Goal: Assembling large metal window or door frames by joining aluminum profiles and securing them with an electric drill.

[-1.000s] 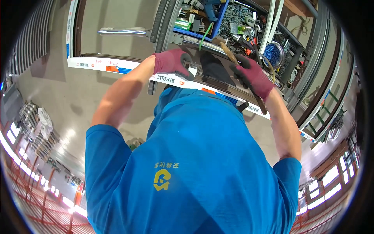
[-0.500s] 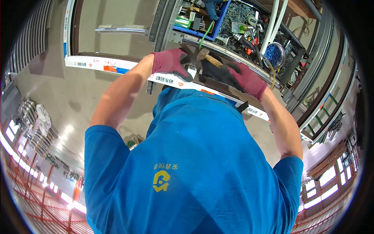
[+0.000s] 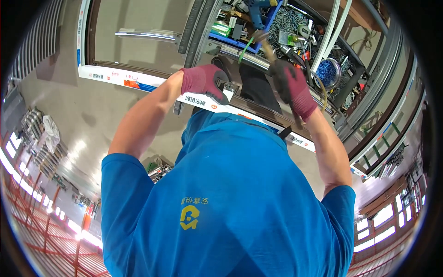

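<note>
My left hand (image 3: 205, 84), in a maroon glove with dark fingertips, rests on the near rail of a brown frame (image 3: 152, 76) edged with white printed film. Its thumb and fingers close round a small pale metal piece (image 3: 228, 88) at the rail; the fingers hide part of it. To the right, my right hand (image 3: 290, 85), gloved alike, is wrapped round a hammer (image 3: 268, 50) by its wooden handle. The hammer is raised above the frame, its head, blurred by motion, pointing away from me and apart from the metal piece.
Beyond the rail lie a blue bin (image 3: 224, 39) with a power drill (image 3: 256, 13), loose screws (image 3: 290, 23) and a round tub of blue pieces (image 3: 326, 73). Metal bars (image 3: 196, 34) cross the frame. More framed panels (image 3: 385, 134) stand at the right.
My right hand has lifted the hammer up and away from the rail, its head moving right and farther off. My left hand stays at the metal piece.
</note>
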The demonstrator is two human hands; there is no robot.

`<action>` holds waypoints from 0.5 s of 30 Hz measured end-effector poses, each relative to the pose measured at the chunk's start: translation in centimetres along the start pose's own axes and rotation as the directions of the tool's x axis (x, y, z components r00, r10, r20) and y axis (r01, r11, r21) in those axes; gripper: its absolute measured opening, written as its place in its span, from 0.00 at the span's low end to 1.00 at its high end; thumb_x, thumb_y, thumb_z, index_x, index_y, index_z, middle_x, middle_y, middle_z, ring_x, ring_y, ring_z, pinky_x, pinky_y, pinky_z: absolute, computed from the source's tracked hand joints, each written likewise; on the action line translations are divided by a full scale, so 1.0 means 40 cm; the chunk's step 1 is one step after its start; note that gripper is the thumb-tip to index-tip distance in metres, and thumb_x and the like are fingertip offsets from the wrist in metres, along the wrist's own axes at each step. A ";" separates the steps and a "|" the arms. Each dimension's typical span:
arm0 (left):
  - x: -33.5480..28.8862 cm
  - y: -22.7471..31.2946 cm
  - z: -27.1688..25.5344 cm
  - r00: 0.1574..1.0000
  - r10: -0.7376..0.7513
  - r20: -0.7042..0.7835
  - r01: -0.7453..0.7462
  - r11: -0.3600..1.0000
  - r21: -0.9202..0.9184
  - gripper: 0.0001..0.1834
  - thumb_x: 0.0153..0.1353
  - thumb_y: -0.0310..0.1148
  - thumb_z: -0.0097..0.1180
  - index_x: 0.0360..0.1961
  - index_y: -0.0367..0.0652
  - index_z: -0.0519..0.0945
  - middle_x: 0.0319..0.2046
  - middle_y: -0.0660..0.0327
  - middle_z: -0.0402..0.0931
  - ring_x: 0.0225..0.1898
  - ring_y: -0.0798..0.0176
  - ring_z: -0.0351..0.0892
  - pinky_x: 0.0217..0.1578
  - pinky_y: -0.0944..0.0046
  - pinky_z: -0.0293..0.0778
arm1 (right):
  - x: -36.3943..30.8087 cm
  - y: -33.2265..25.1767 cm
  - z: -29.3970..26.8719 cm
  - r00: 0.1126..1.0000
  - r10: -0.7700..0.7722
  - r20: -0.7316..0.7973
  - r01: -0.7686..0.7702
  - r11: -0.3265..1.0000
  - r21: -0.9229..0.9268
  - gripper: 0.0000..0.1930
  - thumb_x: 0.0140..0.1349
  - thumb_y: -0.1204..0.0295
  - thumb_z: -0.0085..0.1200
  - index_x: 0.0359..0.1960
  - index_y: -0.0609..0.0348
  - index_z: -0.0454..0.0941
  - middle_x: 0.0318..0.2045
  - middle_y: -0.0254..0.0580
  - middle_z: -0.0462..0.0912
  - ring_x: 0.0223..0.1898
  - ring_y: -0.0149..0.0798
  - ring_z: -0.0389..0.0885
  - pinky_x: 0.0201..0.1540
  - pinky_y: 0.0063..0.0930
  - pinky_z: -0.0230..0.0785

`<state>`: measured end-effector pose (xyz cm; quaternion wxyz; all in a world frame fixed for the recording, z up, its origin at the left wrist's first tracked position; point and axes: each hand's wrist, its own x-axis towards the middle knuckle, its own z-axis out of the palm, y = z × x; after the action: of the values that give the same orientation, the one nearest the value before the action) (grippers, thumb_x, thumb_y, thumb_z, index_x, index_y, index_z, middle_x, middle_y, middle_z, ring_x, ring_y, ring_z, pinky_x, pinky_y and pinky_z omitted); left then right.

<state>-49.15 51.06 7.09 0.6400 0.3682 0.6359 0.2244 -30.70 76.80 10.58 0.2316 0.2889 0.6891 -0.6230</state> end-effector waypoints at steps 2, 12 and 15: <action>0.002 0.018 -0.007 0.981 -0.170 0.092 0.179 0.979 -0.103 0.30 0.45 0.36 0.80 0.50 0.37 0.85 0.40 0.52 0.88 0.40 0.62 0.87 0.43 0.59 0.81 | -0.028 0.048 0.056 0.997 -0.056 -0.044 0.048 0.987 -0.154 0.17 0.75 0.61 0.50 0.54 0.58 0.82 0.45 0.58 0.85 0.45 0.54 0.85 0.50 0.44 0.76; 0.016 -0.011 -0.003 0.975 -0.166 0.145 0.169 0.985 -0.013 0.33 0.44 0.38 0.81 0.51 0.36 0.84 0.42 0.50 0.87 0.42 0.59 0.86 0.45 0.59 0.80 | -0.086 0.067 0.115 0.974 -0.001 0.228 0.137 0.801 -0.583 0.24 0.77 0.59 0.50 0.66 0.62 0.74 0.54 0.57 0.82 0.58 0.55 0.80 0.60 0.47 0.72; 0.001 -0.072 0.033 0.996 0.006 -0.093 -0.003 1.000 0.027 0.33 0.45 0.39 0.81 0.51 0.35 0.84 0.38 0.52 0.88 0.40 0.60 0.87 0.44 0.60 0.81 | -0.031 0.013 0.024 0.968 0.003 0.250 0.074 0.951 -0.300 0.23 0.76 0.59 0.51 0.65 0.62 0.75 0.53 0.55 0.82 0.56 0.53 0.81 0.58 0.46 0.73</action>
<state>-48.36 49.03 4.77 0.6043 0.3674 0.6671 0.2340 -29.48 75.74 10.95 0.3465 0.1569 0.7484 -0.5434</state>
